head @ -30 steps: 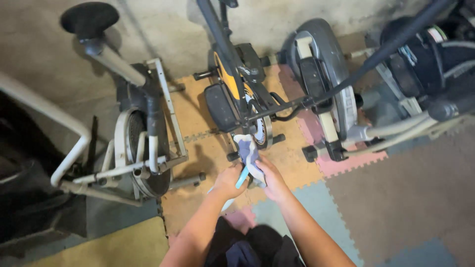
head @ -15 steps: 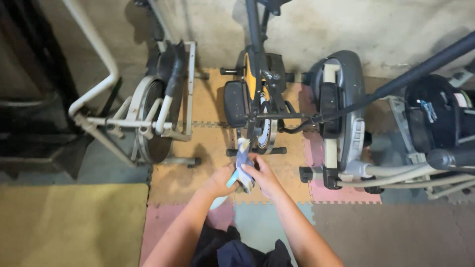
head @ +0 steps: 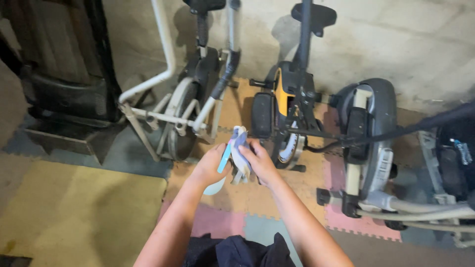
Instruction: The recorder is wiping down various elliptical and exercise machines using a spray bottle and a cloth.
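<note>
My left hand [head: 211, 165] and my right hand [head: 258, 160] meet in front of me, both gripping a crumpled light grey-blue cloth [head: 239, 153]. A thin light blue stick-like object [head: 225, 155] lies against the cloth in my left hand. A pale rounded piece [head: 215, 187] hangs below my left hand. Both forearms reach up from the bottom of the view. Directly beyond my hands stands a black and yellow exercise bike [head: 287, 106].
A white-framed exercise bike [head: 193, 106] stands to the left, a grey elliptical machine [head: 368, 148] to the right, a dark machine [head: 64, 94] at far left. Coloured foam floor tiles [head: 247, 198] lie under them, a yellow mat [head: 74, 217] at lower left. A concrete wall [head: 396, 44] is behind.
The view has swung left, so the machines have shifted right in the frame. My hands stay together on the cloth, kneading it slightly.
</note>
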